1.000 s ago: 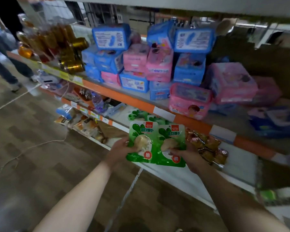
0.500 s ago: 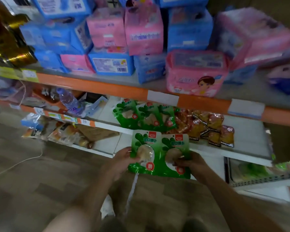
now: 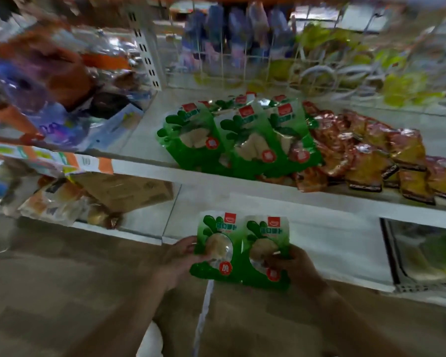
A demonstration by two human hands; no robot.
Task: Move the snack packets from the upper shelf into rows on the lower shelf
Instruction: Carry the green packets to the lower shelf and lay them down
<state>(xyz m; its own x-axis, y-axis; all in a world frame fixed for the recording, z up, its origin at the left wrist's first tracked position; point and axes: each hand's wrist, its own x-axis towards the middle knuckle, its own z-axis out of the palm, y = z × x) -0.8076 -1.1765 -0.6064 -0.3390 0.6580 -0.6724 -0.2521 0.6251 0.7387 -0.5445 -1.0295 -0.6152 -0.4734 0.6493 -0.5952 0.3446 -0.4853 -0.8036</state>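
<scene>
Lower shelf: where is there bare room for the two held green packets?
The lower shelf is bare behind the held green packets, from the cardboard on the left to the dark-framed tray on the right. Crowded: the bread packets far left, and the green pile and orange packets above.

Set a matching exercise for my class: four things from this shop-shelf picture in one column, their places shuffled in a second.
Things
1. pair of green packets
2. green packet pile
3. orange-brown packets
4. brown cardboard

Places
A. upper shelf, right side
B. lower shelf, at left
C. gripped by left hand and right hand
D. upper shelf, left of the orange-brown ones

Pairs: 1-C, 2-D, 3-A, 4-B
</scene>
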